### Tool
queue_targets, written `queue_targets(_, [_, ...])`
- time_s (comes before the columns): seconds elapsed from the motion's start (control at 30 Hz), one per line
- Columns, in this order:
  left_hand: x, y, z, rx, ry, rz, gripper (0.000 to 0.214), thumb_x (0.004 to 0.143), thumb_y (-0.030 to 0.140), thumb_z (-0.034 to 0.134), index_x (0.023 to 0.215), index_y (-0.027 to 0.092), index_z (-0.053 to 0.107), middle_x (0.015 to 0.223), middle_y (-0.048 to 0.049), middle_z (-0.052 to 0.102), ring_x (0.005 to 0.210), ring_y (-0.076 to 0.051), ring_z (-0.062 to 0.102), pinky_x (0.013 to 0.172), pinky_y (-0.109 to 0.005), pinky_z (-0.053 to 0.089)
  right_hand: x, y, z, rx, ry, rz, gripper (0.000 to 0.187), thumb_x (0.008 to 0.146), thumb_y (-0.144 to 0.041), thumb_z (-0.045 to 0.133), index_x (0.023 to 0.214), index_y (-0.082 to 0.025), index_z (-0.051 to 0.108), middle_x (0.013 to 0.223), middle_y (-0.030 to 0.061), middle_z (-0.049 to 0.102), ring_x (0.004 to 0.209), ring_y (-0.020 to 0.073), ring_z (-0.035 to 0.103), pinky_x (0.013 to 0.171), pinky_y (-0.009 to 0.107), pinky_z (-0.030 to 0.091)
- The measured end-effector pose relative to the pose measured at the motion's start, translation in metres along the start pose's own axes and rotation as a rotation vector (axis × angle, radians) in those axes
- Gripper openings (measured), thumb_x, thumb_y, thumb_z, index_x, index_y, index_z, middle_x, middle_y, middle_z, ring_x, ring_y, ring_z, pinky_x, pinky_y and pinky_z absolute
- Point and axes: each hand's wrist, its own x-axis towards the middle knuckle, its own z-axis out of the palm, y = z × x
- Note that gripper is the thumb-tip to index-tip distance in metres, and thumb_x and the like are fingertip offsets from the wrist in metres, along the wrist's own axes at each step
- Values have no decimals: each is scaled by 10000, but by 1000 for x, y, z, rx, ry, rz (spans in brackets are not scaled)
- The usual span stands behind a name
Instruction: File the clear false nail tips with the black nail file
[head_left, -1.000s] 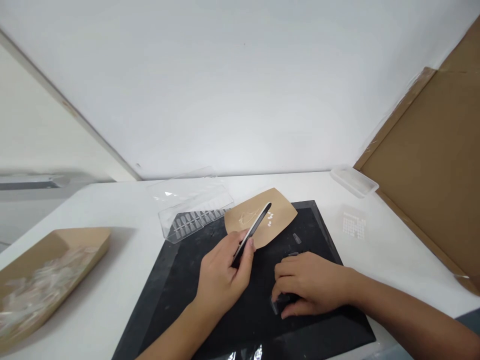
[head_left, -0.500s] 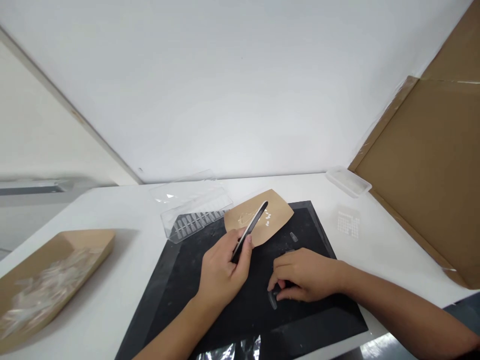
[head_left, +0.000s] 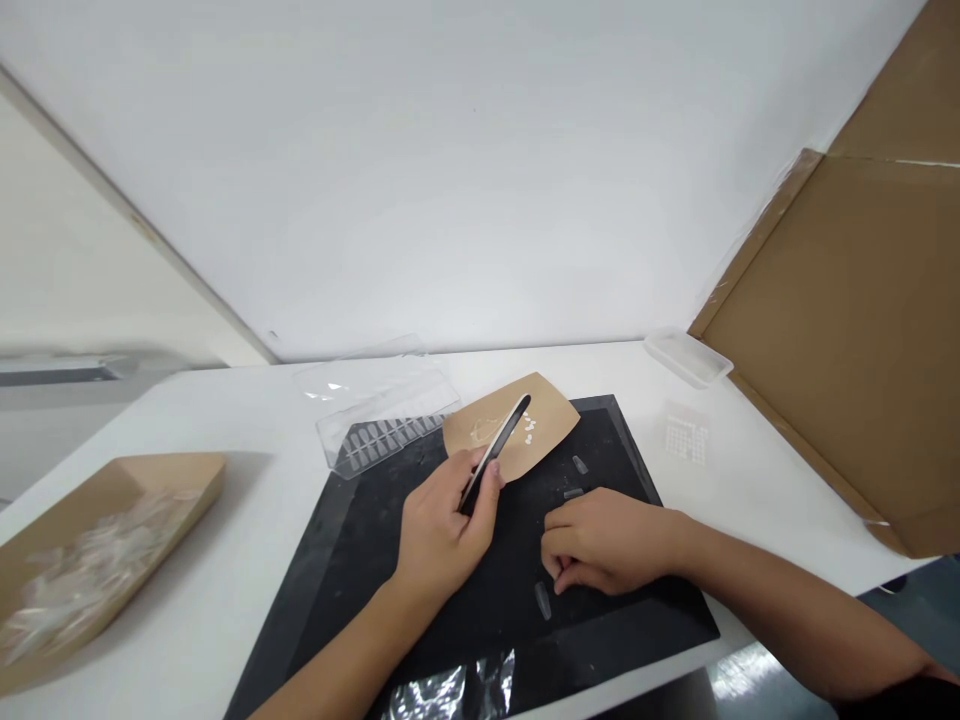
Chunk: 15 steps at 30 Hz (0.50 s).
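Observation:
My left hand [head_left: 441, 532] is closed round a black nail file [head_left: 496, 449] that slants up over a small brown paper tray [head_left: 551, 417] with tiny white bits in it. My right hand [head_left: 602, 541] rests on the black mat [head_left: 360, 560] with its fingers curled in; what they hold, if anything, is hidden. A clear nail tip [head_left: 542, 599] lies on the mat just left of and below the right hand's fingers. Two more clear tips [head_left: 579, 464] lie beyond that hand.
A clear plastic box of nail tips [head_left: 382, 425] with its lid open stands behind the mat. A brown tray of clear plastic pieces [head_left: 82, 560] is at the left. At the right are a small white tray [head_left: 686, 356], a sheet of stickers [head_left: 686, 437] and a large cardboard sheet [head_left: 847, 330].
My right hand has drawn back slightly and its fingers have curled in, leaving a clear nail tip lying bare on the mat. The left hand and file barely moved.

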Motion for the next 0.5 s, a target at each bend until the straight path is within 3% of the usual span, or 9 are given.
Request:
queue_targets(0.23, [-1,-3,-2,-5,-5,11,186,1022,215,551,906,175,691,754,4,675,658,-124,630,647,-237,463,2,21,-6,198,311,-1,119,959,-262,661,910,-205,568,864,0,599,780,139,569,753,264,479])
queue_targets(0.5, [-1,-3,-2,4,-11,14,179,1026,226,546,940,179,696,746,4,673,647,-126,621,645,-240,468,3,28,3,167,304,41,134,951,-271,697,896,-200,597,864,-9,599,739,118,582,729,247,476])
